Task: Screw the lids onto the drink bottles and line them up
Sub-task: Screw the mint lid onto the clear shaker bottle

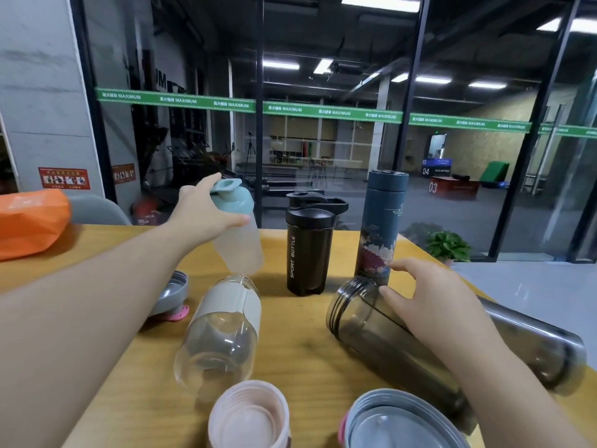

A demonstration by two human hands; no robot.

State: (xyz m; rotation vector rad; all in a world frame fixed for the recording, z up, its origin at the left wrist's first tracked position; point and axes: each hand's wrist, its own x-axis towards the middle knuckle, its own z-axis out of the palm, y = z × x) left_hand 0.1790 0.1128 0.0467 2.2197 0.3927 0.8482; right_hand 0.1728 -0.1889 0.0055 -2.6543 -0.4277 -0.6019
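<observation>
Left hand grips the teal-lidded frosted shaker near the worktop far edge, beside the black sport bottle; right hand, fingers relaxed, rests on the lying smoked bottle.

I have one view only, a wide-angle camera on the person's head, looking forward and down across the table. It sits close: both forearms run in from the bottom edge, and the nearest lids are cut by the frame. Farther off, the view faces a glass wall beyond the table's far edge. Straight lines bow toward the edges.
</observation>
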